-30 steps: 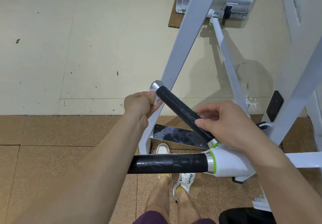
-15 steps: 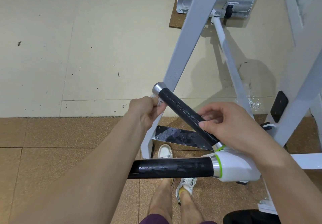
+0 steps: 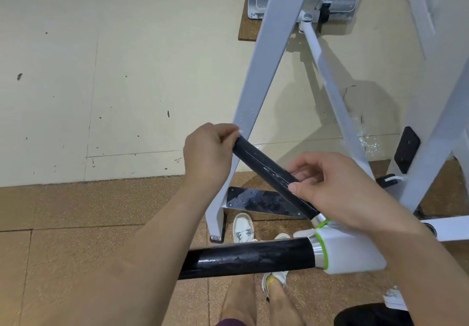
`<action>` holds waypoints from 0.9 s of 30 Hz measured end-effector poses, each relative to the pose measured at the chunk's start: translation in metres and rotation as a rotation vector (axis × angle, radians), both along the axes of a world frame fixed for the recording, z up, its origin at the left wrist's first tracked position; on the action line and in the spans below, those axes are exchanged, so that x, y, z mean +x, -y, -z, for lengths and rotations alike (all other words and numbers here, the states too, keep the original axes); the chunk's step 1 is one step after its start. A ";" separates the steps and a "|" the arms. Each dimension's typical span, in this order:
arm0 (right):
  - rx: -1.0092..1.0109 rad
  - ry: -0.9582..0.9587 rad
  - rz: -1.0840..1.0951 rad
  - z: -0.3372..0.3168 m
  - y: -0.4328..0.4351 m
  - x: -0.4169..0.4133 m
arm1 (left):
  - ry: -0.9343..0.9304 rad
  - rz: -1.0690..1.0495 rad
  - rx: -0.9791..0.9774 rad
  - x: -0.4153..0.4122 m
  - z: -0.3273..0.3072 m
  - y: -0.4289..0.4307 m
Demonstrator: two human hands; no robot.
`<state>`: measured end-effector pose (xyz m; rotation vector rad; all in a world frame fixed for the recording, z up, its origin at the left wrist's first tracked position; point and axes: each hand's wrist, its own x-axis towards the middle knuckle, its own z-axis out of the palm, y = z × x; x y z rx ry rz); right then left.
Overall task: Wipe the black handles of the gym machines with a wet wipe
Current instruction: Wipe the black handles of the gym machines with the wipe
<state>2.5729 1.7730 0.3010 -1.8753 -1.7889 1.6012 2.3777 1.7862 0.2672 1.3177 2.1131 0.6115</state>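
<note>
The upper black handle (image 3: 261, 163) slants from upper left down to a white joint housing (image 3: 350, 254). My left hand (image 3: 210, 153) curls over its top end and hides the silver cap. A sliver of white wet wipe (image 3: 239, 130) shows at the fingertips. My right hand (image 3: 330, 188) pinches the handle's lower part, thumb on top and fingers behind. The lower black handle (image 3: 248, 257) runs level from the same housing, looks wet and shiny, and is touched by neither hand.
A white frame leg (image 3: 258, 92) rises just behind the upper handle, with a thinner white rod (image 3: 330, 82) to its right. A wet black foot plate (image 3: 258, 201) and my white shoes (image 3: 243, 226) lie below. Cork floor tiles meet a cream wall.
My left hand has slid up from beside the upper handle's end onto it, now covering the silver cap. My right hand keeps its hold lower down.
</note>
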 end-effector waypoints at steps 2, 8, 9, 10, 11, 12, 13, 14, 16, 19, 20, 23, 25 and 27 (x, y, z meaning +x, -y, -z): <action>0.007 0.004 -0.009 0.002 0.000 0.000 | -0.204 0.208 -0.086 0.001 0.002 -0.022; -0.007 -0.025 0.023 0.006 0.004 0.004 | -0.289 0.252 -0.092 -0.010 -0.002 -0.020; -0.010 -0.035 0.029 0.006 0.005 0.005 | -0.213 0.170 -0.061 -0.013 -0.004 -0.014; -0.009 -0.040 0.031 0.006 0.006 0.005 | -0.139 0.079 -0.047 -0.016 -0.004 -0.012; -0.002 -0.041 0.029 0.006 0.006 0.006 | -0.069 -0.016 -0.046 -0.019 -0.003 -0.014; 0.007 -0.039 0.030 0.006 0.006 0.005 | -0.020 -0.083 -0.045 -0.022 -0.002 -0.019; 0.015 -0.038 0.035 0.007 0.006 0.005 | -0.001 -0.094 -0.049 -0.022 -0.002 -0.022; 0.022 -0.038 0.037 0.007 0.006 0.005 | -0.010 -0.039 -0.057 -0.020 -0.002 -0.024; 0.025 -0.036 0.037 0.007 0.006 0.005 | -0.102 0.172 -0.063 -0.010 -0.001 -0.025; 0.032 -0.028 0.018 0.007 0.008 0.005 | -0.303 0.333 -0.059 -0.006 0.003 -0.029; 0.042 -0.021 0.008 0.006 0.009 0.005 | -0.349 0.336 -0.070 -0.008 0.003 -0.033; 0.070 0.011 -0.024 0.002 0.010 0.004 | -0.442 0.348 -0.225 -0.018 0.002 -0.044; 0.112 0.056 -0.058 -0.001 0.012 0.006 | -0.412 0.292 -0.316 -0.024 -0.001 -0.047; 0.147 0.075 -0.066 -0.006 0.015 0.007 | -0.292 0.199 -0.219 -0.023 -0.004 -0.041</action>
